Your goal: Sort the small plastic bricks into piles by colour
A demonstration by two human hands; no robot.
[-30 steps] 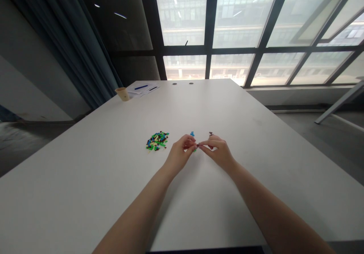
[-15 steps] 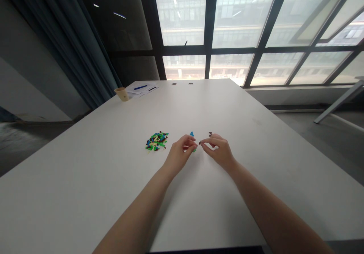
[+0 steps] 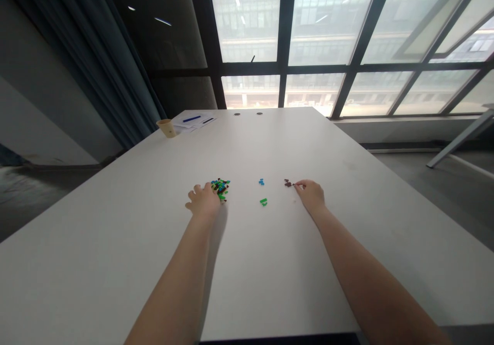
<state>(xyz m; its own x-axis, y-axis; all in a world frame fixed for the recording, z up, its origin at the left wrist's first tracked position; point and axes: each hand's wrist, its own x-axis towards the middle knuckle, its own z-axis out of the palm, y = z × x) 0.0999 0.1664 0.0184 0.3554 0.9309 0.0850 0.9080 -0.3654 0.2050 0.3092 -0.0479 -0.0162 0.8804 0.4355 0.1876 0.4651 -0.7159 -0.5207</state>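
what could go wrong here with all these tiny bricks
The left hand is on the edge of the pile of small plastic bricks, so it might spill pieces across the white table toward the small green bricks and blue bricks. The fingers of the right hand are right beside the brown bricks, so a slight slip could knock those apart.

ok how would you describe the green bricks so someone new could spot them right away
On the white table, find the mixed pile of bricks under the left hand. To its right are three small separate groups. The green bricks sit nearest you, just below the blue bricks and away from the dark brown bricks by the right hand, and they are the only all-green group.
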